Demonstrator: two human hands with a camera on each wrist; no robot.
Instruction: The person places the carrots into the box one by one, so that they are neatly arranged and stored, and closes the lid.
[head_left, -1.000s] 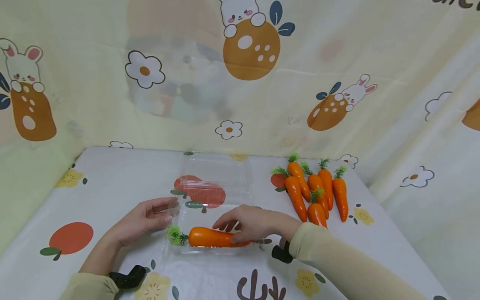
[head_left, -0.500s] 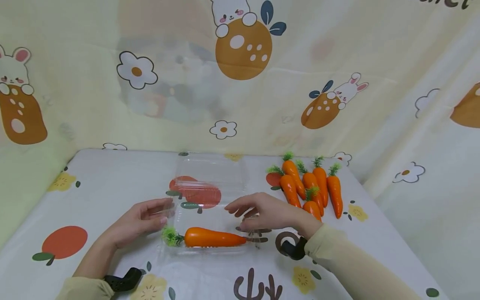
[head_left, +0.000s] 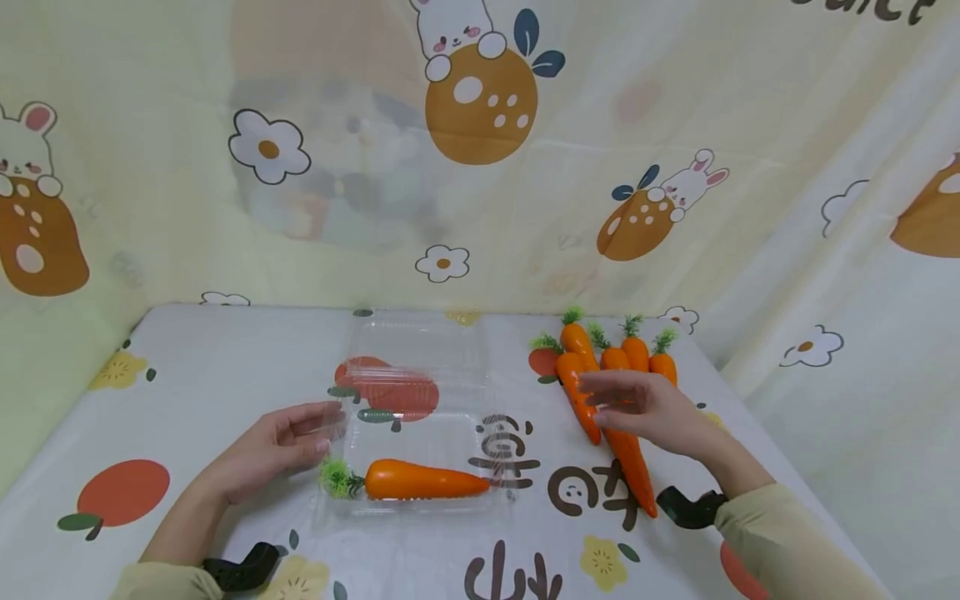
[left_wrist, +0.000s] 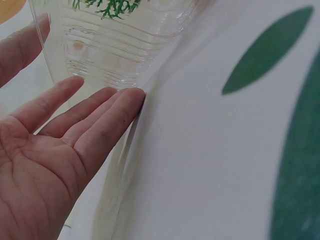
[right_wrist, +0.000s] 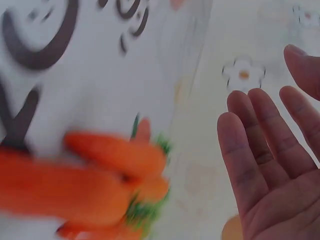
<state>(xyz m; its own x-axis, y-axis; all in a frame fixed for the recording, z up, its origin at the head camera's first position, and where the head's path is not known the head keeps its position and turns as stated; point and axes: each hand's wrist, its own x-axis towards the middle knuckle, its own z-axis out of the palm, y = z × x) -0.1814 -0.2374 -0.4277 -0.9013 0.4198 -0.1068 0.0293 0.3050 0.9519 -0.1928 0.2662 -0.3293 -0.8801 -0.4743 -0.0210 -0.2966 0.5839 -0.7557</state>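
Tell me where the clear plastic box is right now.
In the head view, the box lies open on the table, left of the carrot pile, with the left hand at its left edge.

Cream, rabbit-printed hanging curtain [head_left: 525, 225] behind a white, fruit-and-flower-printed surface [head_left: 240, 367].
The curtain falls in soft diagonal folds at the right; faint, blurred shapes show left of centre; the light is even.
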